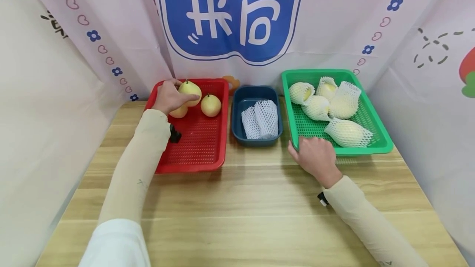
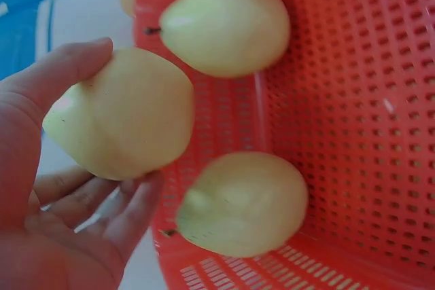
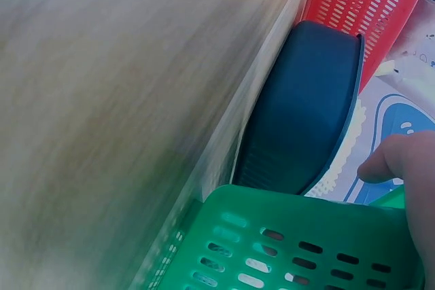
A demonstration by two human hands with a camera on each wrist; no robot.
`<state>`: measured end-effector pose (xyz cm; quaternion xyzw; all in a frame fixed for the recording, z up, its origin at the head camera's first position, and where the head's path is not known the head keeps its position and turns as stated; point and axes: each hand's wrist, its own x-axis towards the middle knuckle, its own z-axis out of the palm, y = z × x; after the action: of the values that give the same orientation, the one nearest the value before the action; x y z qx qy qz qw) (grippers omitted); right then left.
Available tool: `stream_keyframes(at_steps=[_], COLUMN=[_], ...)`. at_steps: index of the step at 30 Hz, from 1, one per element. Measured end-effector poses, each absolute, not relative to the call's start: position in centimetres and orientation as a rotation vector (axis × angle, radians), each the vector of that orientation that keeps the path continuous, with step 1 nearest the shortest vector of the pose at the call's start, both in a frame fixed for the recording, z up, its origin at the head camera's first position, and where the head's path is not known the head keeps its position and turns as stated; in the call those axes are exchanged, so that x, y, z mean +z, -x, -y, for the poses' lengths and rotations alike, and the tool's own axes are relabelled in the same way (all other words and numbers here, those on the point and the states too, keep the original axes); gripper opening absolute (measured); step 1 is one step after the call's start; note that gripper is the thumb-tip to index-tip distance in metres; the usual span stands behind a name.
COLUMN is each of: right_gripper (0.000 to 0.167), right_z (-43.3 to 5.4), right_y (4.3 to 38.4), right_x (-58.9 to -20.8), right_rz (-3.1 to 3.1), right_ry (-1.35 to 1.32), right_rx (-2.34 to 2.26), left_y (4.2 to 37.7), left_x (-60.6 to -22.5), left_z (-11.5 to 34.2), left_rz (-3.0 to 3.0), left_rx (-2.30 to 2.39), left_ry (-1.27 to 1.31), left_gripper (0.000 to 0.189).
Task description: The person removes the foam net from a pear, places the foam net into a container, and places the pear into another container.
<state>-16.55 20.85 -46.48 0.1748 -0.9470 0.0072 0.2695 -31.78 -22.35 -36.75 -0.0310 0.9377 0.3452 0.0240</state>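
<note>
My left hand [image 1: 171, 99] holds a yellow pear [image 1: 190, 92] over the back left of the red basket [image 1: 196, 167]. In the left wrist view, the thumb lies on one side of this pear [image 2: 136, 110] and the fingers reach under the other. Two more pears lie in the red basket, one pear [image 1: 211, 105] to the right and another [image 1: 179, 111] partly hidden under the hand. My right hand [image 1: 317, 158] grips the front left corner of the green basket [image 1: 382, 145]. Its fingertips are hidden; the right wrist view catches only a bent digit above the rim.
Between the baskets stands a dark blue bin [image 1: 256, 141] with white foam net sleeves [image 1: 266, 118] inside. The green basket contains several pears in foam nets [image 1: 349, 133]. A printed cloth [image 1: 230, 61] hangs behind the wooden table [image 1: 237, 217].
</note>
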Motion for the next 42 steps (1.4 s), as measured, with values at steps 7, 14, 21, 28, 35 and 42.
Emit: stream_keyframes(at_steps=[7,14,21,28,35,42], right_gripper=[0.056,0.057,0.056,0.056,0.057,0.056], right_z=[-20.6,-20.6,-20.7,-20.8,-20.9,-20.7], right_y=[16.8,16.7,16.7,16.7,16.7,16.5], right_x=[-46.6,-46.5,-46.6,-46.6,-46.3,-46.4], right_rz=[2.552,2.559,2.578,2.545,2.530,2.566], right_ry=[-0.483,-0.472,-0.458,-0.465,-0.470,-0.461], right_rx=[0.002,-0.012,0.000,-0.002,-0.006,0.004], left_y=[33.1,34.0,34.3,34.7,34.8,34.5], left_x=[-38.8,-40.0,-40.2,-39.9,-39.5,-39.5], left_z=[23.6,23.8,23.8,23.3,23.3,23.6], left_rz=[-2.938,-2.945,-2.960,-2.933,-2.932,-2.900], left_rx=[0.914,0.805,0.742,0.701,0.684,0.773], left_ry=[0.057,-0.057,-0.082,-0.064,-0.069,-0.044], left_gripper=[0.085,0.083,0.083,0.084,0.084,0.087])
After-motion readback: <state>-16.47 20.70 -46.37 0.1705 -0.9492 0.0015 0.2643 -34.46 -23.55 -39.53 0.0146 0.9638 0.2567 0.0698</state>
